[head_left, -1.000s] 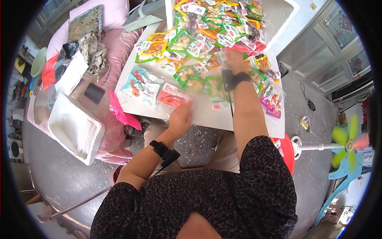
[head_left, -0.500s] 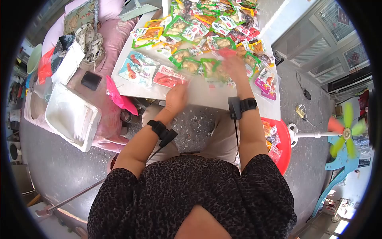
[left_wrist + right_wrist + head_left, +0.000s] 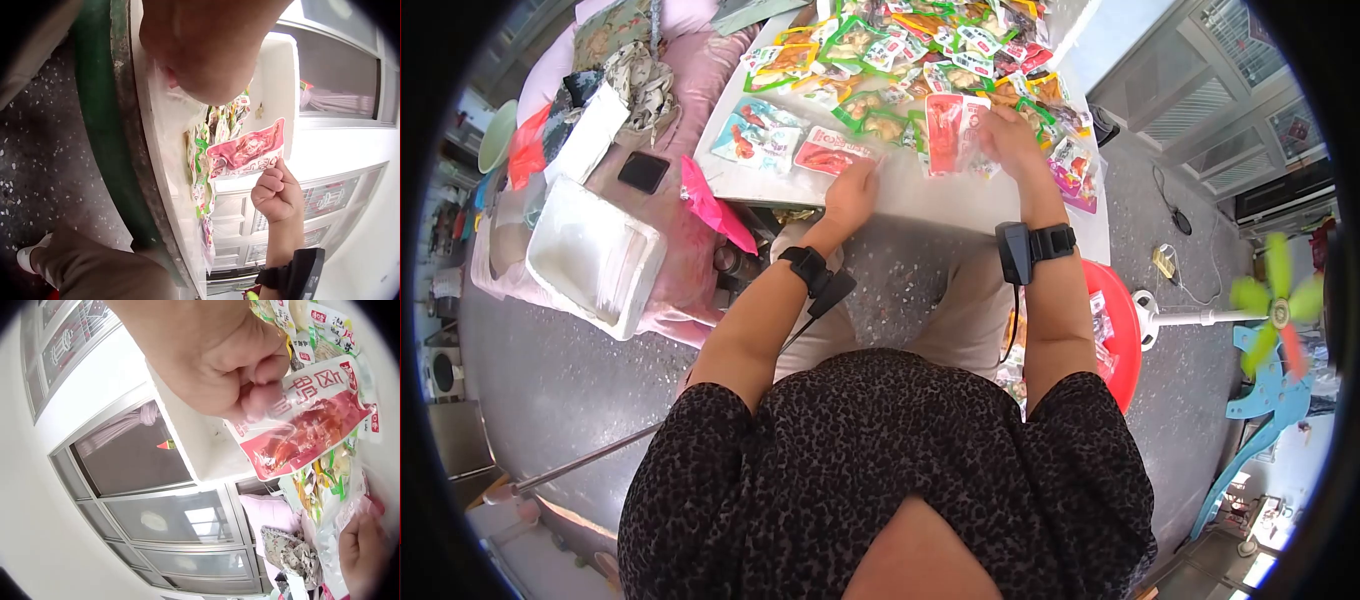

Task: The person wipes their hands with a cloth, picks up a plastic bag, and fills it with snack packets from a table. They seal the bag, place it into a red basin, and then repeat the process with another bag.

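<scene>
My right hand (image 3: 1012, 145) pinches a red-and-white snack packet (image 3: 945, 130) by its edge, raised above the table front. In the right wrist view the packet (image 3: 306, 422) shows red printed characters and a reddish food picture. My left hand (image 3: 852, 195), at the table's front edge, grips clear plastic (image 3: 331, 540) beside another red-and-white packet (image 3: 832, 152). Left of that packet lies a blue-and-white packet (image 3: 757, 138) with a red food picture. Just behind the hands lie several green-edged packets (image 3: 878, 122).
A pile of snack packets (image 3: 910, 50) covers the back of the white table (image 3: 930, 208). Pink-and-purple packets (image 3: 1072, 172) lie at its right edge. A red tub (image 3: 1128, 335) with packets stands below right. A white foam box (image 3: 595, 255) and phone (image 3: 643, 172) lie at left.
My right hand has come from the pile toward me, bringing a red-and-white packet into the open beside the left hand. The left hand stays by its packet at the table edge.
</scene>
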Tool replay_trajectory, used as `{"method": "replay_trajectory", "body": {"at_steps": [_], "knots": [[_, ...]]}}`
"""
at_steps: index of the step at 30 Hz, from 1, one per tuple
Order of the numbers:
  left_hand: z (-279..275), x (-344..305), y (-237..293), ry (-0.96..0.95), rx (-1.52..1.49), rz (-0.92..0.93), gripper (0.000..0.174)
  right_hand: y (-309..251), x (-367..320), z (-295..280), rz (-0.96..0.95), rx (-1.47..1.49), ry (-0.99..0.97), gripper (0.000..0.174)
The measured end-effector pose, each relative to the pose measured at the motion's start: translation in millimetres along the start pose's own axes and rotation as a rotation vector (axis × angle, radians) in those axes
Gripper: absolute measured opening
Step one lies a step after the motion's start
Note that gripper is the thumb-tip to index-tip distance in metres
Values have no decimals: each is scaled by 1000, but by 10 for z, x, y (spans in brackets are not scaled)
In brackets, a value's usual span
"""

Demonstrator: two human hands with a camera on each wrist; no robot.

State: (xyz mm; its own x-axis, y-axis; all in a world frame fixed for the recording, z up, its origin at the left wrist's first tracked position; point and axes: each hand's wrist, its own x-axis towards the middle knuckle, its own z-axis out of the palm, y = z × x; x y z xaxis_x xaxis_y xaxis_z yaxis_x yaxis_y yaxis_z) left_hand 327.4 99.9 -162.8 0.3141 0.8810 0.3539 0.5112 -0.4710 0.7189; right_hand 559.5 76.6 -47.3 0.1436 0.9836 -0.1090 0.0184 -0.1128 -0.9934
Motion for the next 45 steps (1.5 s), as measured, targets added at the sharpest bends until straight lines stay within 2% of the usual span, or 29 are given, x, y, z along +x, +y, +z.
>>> {"method": "replay_trajectory", "body": {"at_steps": [1,5,8,14,17,20,23,26,29,30,32,33,36,39,42,43,45], "knots": [[3,-7,18,2,1,-5,15,-42,-52,65,69,36,64,22],[-12,-3,50,-17,4,-61,16,356,139,11,200,379,28,16],[2,16,49,17,-5,-53,16,366,57,99,257,391,34,13],[-43,73,58,-94,-89,-142,18,363,19,113,208,407,-155,12],[5,66,30,-110,-113,-133,18,356,-13,120,253,546,-184,13],[40,46,29,-74,-86,-101,20,425,-60,116,299,643,-170,14],[-34,75,171,22,-129,0,26,442,-166,112,271,584,-189,13],[-57,40,448,90,-385,1,34,360,-275,136,245,519,-330,14],[-171,19,646,-335,-965,-278,30,291,-403,177,202,467,-401,13],[-168,6,643,-400,-990,-285,30,283,-435,179,177,443,-432,13],[-144,-36,630,-537,-1038,-298,29,377,-467,160,85,359,-259,16],[-200,-89,764,-497,-1148,-393,25,417,-495,167,39,317,-173,18],[-72,-166,803,-286,-1407,-439,24,539,-745,218,35,206,307,24],[-46,-191,936,-203,-1560,-523,25,817,-1060,278,152,645,-13,24],[123,-237,987,-225,-1617,-480,24,880,-1220,461,126,783,-33,24],[147,-267,1026,-216,-1522,-437,25,933,-1205,480,97,834,2,22],[128,-241,986,-356,-1043,-485,28,894,-1182,446,68,838,79,21]]}}
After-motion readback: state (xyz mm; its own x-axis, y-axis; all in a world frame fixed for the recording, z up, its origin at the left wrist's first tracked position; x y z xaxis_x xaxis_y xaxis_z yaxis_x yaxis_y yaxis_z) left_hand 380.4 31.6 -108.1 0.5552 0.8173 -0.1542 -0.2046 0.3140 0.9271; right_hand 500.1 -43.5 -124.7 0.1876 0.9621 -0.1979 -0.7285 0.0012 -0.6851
